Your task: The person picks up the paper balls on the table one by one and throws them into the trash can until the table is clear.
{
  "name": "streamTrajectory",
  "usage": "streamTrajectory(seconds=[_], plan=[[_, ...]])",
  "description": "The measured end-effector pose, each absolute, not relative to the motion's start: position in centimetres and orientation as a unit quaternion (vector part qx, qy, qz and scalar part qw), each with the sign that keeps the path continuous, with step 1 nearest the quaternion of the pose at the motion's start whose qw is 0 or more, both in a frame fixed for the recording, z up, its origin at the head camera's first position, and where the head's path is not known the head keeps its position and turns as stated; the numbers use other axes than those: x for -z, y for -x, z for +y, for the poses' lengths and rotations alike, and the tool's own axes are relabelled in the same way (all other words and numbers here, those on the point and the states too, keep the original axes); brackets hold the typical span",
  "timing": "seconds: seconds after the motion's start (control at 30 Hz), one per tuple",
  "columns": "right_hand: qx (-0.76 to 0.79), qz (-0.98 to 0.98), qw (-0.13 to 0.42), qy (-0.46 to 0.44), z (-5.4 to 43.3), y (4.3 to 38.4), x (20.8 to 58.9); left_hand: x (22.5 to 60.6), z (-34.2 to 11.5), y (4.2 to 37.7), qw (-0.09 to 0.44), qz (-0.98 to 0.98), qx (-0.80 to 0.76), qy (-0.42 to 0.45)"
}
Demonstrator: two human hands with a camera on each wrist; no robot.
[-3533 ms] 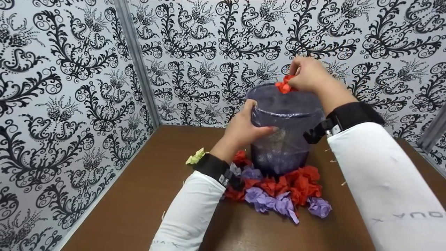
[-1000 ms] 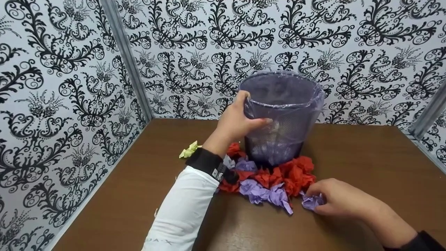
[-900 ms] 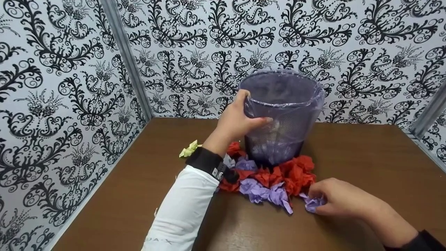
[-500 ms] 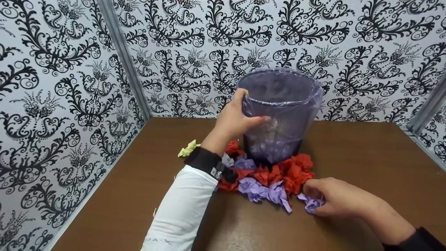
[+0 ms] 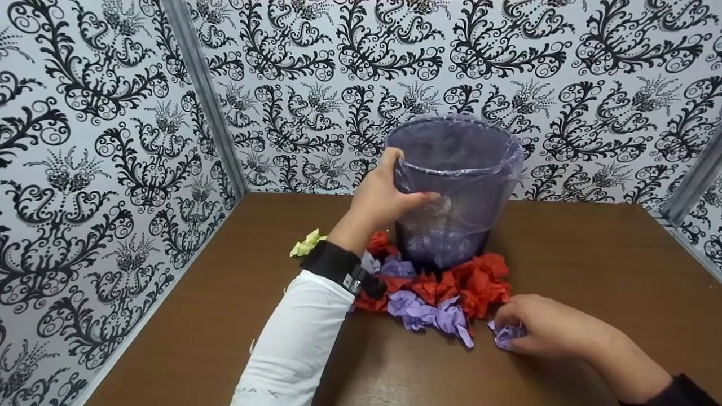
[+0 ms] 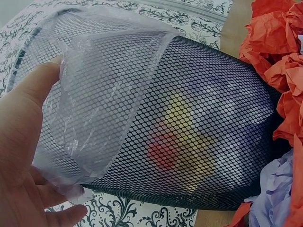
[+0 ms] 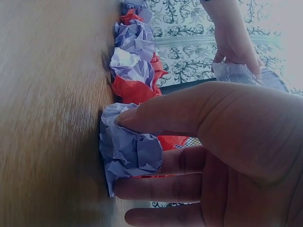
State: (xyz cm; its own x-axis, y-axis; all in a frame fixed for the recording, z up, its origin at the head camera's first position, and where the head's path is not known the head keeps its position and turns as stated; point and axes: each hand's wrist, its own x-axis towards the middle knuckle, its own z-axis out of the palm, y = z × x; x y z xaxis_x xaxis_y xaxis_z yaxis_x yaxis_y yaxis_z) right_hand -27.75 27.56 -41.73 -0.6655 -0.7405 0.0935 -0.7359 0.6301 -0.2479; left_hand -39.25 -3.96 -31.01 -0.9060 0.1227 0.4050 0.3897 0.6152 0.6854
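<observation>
A mesh wastebasket [image 5: 451, 220] with a clear plastic liner stands at the back of the table. My left hand [image 5: 379, 194] grips its rim, thumb on the outside and fingers partly hidden. Through the mesh in the left wrist view, red, yellow and pale crumpled papers [image 6: 163, 150] show inside. Low on the right, my right hand [image 5: 555, 330] pinches a purple crumpled paper ball [image 5: 506, 336] on the table. In the right wrist view, the thumb lies over the purple ball [image 7: 130, 146] and fingers lie behind it.
Red crumpled papers [image 5: 479, 285] and purple ones [image 5: 412, 309] lie heaped around the basket's foot. A yellow crumpled paper [image 5: 306, 243] sits left of them, near my left wrist. Patterned walls [image 5: 316, 124] close off the back and left of the brown table [image 5: 254, 282].
Earlier my right hand held a red crumpled paper over the basket's opening. Now it is down at the table with the purple ball, which has shifted slightly. My left hand kept its hold.
</observation>
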Motion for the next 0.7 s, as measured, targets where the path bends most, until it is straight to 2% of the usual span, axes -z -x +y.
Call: streamTrajectory(seconds=[0.7], plan=[[0.166,0.887,0.009,0.430,27.55,27.96,41.85,31.12,-3.88,39.44,0.160,-0.881,0.420,0.148]])
